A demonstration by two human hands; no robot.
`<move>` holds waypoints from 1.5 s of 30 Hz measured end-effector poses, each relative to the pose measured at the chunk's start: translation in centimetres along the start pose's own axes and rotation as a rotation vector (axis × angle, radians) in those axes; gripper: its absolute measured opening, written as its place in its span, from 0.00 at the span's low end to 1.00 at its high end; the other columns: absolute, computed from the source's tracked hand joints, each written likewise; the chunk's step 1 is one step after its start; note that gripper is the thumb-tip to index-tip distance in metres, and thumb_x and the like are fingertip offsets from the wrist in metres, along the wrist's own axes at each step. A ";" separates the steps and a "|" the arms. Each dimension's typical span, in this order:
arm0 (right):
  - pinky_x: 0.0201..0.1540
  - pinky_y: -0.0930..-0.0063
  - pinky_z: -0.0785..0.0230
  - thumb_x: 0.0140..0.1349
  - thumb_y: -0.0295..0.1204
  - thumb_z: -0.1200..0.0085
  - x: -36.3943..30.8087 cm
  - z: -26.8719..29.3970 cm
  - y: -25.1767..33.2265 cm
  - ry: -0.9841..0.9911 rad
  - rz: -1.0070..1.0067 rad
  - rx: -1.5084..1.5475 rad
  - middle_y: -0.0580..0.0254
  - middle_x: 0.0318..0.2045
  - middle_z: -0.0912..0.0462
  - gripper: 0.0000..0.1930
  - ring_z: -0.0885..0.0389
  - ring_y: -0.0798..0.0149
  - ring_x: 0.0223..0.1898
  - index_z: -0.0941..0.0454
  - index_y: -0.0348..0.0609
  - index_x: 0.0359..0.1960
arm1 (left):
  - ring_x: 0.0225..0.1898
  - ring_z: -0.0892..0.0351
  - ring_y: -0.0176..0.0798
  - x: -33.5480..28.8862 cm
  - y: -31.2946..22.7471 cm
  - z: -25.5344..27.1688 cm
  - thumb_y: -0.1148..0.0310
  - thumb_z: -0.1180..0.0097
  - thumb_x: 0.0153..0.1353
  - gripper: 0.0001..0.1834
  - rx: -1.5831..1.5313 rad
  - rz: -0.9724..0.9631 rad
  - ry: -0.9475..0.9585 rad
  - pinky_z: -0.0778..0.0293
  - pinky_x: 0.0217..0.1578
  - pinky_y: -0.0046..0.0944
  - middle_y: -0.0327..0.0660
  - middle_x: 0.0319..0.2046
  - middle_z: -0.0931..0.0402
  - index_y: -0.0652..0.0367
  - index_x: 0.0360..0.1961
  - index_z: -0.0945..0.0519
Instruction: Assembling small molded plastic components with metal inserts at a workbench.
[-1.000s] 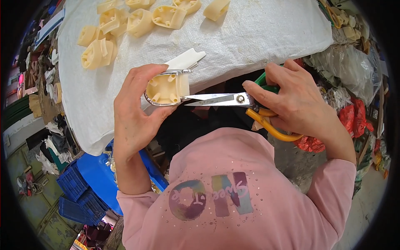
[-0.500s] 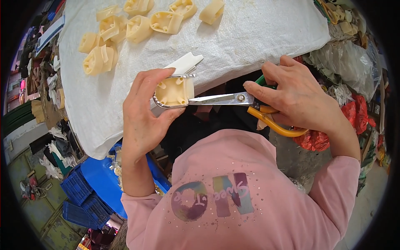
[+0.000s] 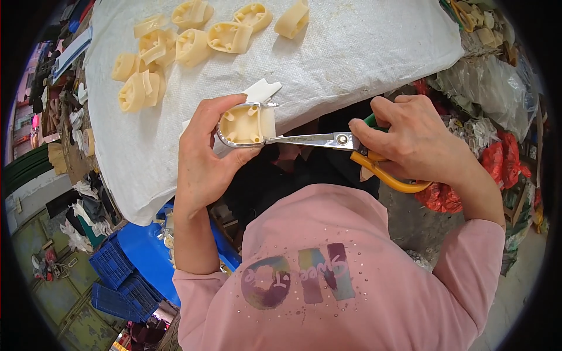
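Between the thumb and fingers of my left hand [image 3: 206, 153] is a cream plastic piece [image 3: 241, 126], hollow, with small posts inside and a shiny silver rim around its curved edge. My right hand [image 3: 413, 137] grips scissors [image 3: 316, 140] with one green and one orange handle. Their blades lie almost together, and the tips touch the lower right corner of the piece, beside the end of the silver rim. A white notched strip [image 3: 263, 91] lies on the cloth just beyond my left fingers.
Several similar cream pieces [image 3: 229, 37] are scattered at the far left of the white woven sheet [image 3: 363, 52]. A blue tub [image 3: 137, 248] stands below at the left, near blue crates [image 3: 111, 263]. Red plastic bags [image 3: 494, 164] and clear plastic [image 3: 486, 85] are at the right.
The scissor blades have come closer together at the corner of the piece. My right hand has shifted slightly to the right; my left hand keeps its hold.
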State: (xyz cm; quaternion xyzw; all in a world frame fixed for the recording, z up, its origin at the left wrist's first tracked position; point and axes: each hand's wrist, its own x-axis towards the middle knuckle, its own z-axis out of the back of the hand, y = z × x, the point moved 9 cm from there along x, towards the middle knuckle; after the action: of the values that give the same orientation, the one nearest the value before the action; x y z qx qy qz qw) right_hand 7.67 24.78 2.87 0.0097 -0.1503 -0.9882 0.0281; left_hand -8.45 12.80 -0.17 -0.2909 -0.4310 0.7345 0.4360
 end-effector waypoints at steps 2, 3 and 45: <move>0.29 0.64 0.36 0.41 0.39 0.34 -0.4 0.1 -1.2 -0.038 -0.054 0.036 0.61 0.24 0.32 0.21 0.28 0.58 0.23 0.24 0.47 0.38 | 0.49 0.29 0.34 0.2 0.3 0.1 0.73 0.33 0.43 0.33 -0.042 0.029 -0.029 0.35 0.52 0.33 0.39 0.46 0.29 0.66 0.53 0.29; 0.30 0.64 0.36 0.40 0.39 0.32 -0.8 0.3 -2.1 -0.075 -0.108 0.069 0.61 0.25 0.32 0.24 0.28 0.57 0.24 0.24 0.48 0.41 | 0.49 0.29 0.34 0.2 0.4 0.1 0.73 0.33 0.43 0.33 -0.039 0.028 -0.029 0.35 0.52 0.33 0.39 0.46 0.29 0.66 0.53 0.29; 0.36 0.79 0.35 0.62 0.24 0.59 -3.8 -2.6 -10.4 -1.290 -0.133 1.761 0.63 0.32 0.27 0.21 0.31 0.73 0.32 0.39 0.35 0.57 | 0.34 0.30 0.37 8.1 -3.4 -9.4 0.82 0.36 0.38 0.32 0.446 -0.231 -0.047 0.31 0.36 0.32 0.40 0.32 0.34 0.60 0.50 0.25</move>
State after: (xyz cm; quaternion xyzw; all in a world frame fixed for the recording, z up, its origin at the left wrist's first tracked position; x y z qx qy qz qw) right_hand 11.03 34.18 -2.64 -0.4849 -0.7901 -0.3530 -0.1261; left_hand -3.19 24.48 -1.88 -0.1190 -0.2987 0.7634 0.5602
